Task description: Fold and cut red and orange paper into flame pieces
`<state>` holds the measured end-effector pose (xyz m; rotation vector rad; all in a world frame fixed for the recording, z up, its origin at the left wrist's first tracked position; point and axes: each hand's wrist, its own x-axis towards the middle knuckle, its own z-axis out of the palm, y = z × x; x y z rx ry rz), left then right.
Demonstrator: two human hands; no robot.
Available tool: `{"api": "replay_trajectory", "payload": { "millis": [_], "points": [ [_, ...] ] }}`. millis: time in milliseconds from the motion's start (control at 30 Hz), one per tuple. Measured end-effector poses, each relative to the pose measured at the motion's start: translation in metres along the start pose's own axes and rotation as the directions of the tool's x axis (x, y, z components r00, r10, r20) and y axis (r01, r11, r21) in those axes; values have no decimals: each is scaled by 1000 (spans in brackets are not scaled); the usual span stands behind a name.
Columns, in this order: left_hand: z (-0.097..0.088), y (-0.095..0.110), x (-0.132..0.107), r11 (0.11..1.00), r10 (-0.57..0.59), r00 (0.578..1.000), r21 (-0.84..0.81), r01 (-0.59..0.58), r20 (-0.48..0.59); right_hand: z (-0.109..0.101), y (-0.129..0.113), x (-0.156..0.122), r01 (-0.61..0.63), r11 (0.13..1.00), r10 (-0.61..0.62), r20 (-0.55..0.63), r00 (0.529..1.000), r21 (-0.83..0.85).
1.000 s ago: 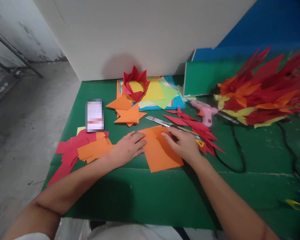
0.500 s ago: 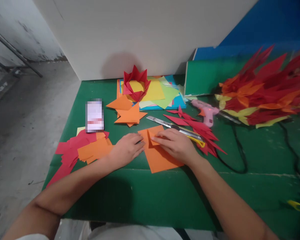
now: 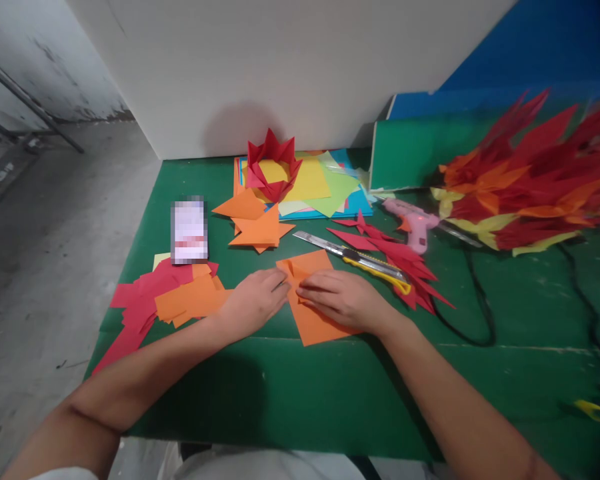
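A sheet of orange paper [image 3: 313, 328] lies in front of me, with a folded flap or smaller piece near its upper left part. My left hand [image 3: 257, 301] is closed at the sheet's left edge, fingertips pinching the paper there. Over the middle of the sheet, my right hand [image 3: 345, 300] has its fingers together, gripping the flap; its fingertips hide part of the fold. Just beyond the right hand lies a utility knife [image 3: 350, 255] with a yellow grip. Folded orange paper points [image 3: 257, 227] rest above the sheet.
Cut red and orange paper strips [image 3: 180, 297] and a phone [image 3: 189, 230] lie left. A red folded-paper ring [image 3: 275, 177] sits on coloured sheets [image 3: 307, 181]. To the right are red paper points [image 3: 405, 263], a pink glue gun [image 3: 415, 223], its black cable and a red-orange paper cluster [image 3: 525, 180].
My right hand has shifted slightly left and down, its fingers now curled lower over the fold. The flap looks pressed flatter. My left hand has barely moved.
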<state>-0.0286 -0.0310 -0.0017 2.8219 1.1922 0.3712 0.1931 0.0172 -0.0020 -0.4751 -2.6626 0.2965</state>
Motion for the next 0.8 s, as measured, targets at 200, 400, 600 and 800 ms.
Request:
{"api": "replay_trajectory", "payload": {
  "millis": [200, 400, 600, 800],
  "points": [
    [-1, 1, 0, 1000, -28, 999, 3, 28, 25, 0, -3, 0, 21, 998, -19, -31, 999, 53],
    [-2, -1, 1, 1000, -6, 999, -13, 6, -31, -1, -6, -1, 32, 999, -29, -81, 996, 36],
    [-2, -6, 2, 990, -52, 998, -135, 45, -44, -2, -5, -4, -192, 973, 213, -185, 959, 126],
    [-3, -9, 4, 986, -100, 994, -137, 93, -41, 0, 1, -5, -365, 925, 380, -255, 889, 105]
  ]
}}
